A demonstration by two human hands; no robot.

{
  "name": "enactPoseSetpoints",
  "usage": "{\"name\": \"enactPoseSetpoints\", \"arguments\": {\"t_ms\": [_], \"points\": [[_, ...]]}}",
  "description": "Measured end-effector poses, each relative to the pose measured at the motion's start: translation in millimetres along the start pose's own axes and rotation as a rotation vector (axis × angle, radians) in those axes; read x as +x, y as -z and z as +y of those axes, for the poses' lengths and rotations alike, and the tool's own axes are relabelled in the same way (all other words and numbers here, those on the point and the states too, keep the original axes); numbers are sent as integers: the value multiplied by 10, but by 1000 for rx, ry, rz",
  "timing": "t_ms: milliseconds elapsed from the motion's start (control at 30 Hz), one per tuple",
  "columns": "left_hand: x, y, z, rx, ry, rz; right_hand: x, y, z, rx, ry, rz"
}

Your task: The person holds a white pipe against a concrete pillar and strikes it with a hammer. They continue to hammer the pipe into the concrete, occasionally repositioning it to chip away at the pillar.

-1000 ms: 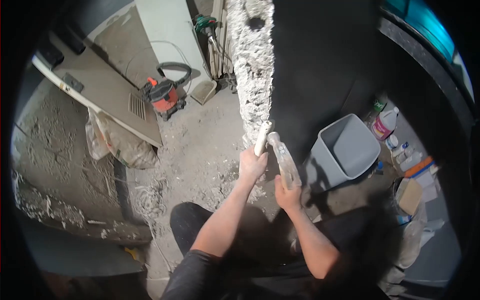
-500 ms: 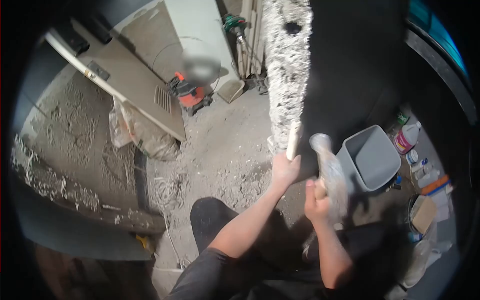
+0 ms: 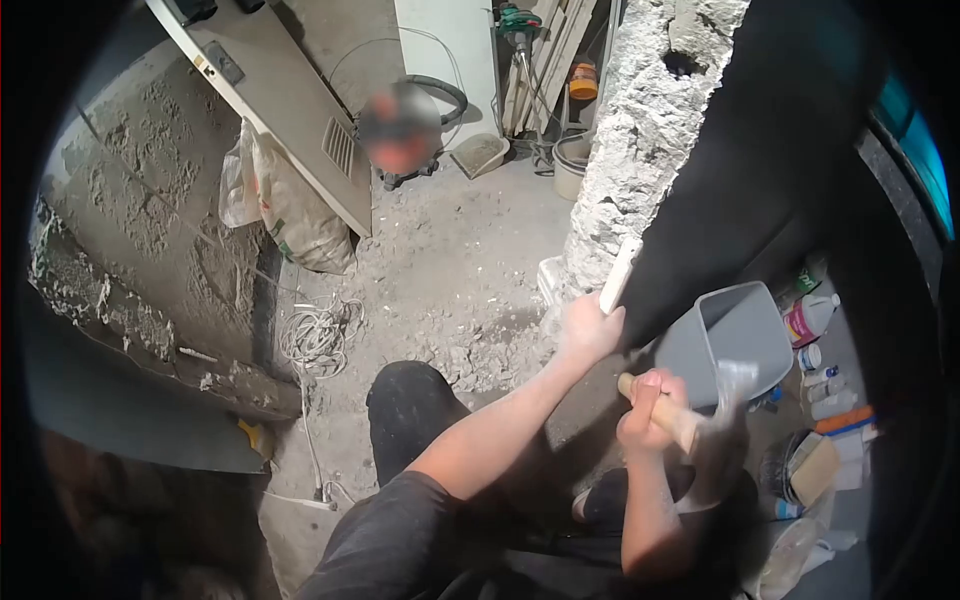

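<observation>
My left hand [image 3: 590, 330] is closed around a pale, flat strip [image 3: 622, 275]. The strip's upper end lies against the edge of a rough, chipped wall end [image 3: 640, 150]. Lower and to the right, my right hand [image 3: 652, 410] grips the wooden handle of a hammer [image 3: 680, 425]. The hammer's shiny head is smeared by motion and overlaps the rim of a grey bin [image 3: 672, 350] in this view.
Rubble [image 3: 475, 365] litters the floor by the wall's foot. Coiled cable [image 3: 322, 335] and a filled sack [image 3: 305, 215] are on the left. Beyond them sit a dustpan [image 3: 480, 155] and a bucket [image 3: 570, 180]. Bottles [image 3: 815, 318] line the right side.
The hammer has swung down and to the right, its head now pointing right instead of up. My left hand keeps the strip at the wall edge. The view has shifted.
</observation>
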State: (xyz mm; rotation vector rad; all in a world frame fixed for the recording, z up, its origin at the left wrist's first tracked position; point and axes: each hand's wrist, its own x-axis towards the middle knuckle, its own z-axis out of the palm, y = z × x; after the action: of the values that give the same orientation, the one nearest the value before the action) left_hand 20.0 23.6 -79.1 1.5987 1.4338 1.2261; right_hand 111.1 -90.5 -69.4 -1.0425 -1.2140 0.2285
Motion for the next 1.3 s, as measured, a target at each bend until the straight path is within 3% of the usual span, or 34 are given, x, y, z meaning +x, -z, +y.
{"name": "enactPoseSetpoints", "arguments": {"t_ms": [33, 100, 133, 367, 433, 467, 533, 600, 633, 667, 767, 833, 867, 933, 1000, 1067, 1100, 1133, 1200, 1267, 1300], "points": [[-9, -6, -8, -1, 3, -1, -64, 6, 134, -2, -2, -3], [-11, -20, 11, -73, -14, 9, -204, 18, 490, -477, -16, -138], [-18, -10, 54, -75, -20, 6, -55, -36, 249, -489, -373, -281], [-35, 39, 133, -53, 13, -2, 77, 77, -91, 81, 31, -38], [-34, 35, 146, -73, 39, -33, -30, 55, 143, -183, 34, -69], [-34, 35, 163, -73, 34, -34, -13, -20, 236, -586, 220, -51], [-38, 44, 187, -38, 53, -18, 133, -2, -86, -520, -557, -343], [-15, 24, 147, -89, 98, -43, 202, 60, -387, -493, -478, -294], [-62, -17, 103, -92, 121, -42, 174, 8, -398, -273, -318, -151], [-52, -51, 84, -94, 100, -22, 161, 39, -540, -141, -434, -133], [-33, -68, 93, -102, 45, 21, 147, 72, -408, -14, -259, -48], [-28, -60, 110, -114, 48, 12, 138, 30, -218, -72, 8, -16], [-32, -57, 121, -129, 57, 6, 151, 12, -118, -73, 15, -11], [-39, -56, 134, -193, 68, -1, 199, -26, -20, -629, -400, -413], [7, -51, 98, -254, 81, 2, 186, -46, -124, -670, -332, -390], [5, -113, -16, -247, 53, -7, 150, -37, -280, -449, 43, -247], [6, -144, -37, -287, 100, -11, 65, -15, -237, -427, -20, -181], [-22, -37, 98, -216, 115, -14, 139, 81, -450, -688, 163, -243], [-25, -4, 137, -199, 118, -20, 85, 114, -451, -248, -135, -140], [-15, -31, 77, -181, 81, -18, 102, 67, -345, -108, -31, -112], [-21, -28, 96, -199, 95, -12, 114, 22, -355, -312, 78, -100]]}}
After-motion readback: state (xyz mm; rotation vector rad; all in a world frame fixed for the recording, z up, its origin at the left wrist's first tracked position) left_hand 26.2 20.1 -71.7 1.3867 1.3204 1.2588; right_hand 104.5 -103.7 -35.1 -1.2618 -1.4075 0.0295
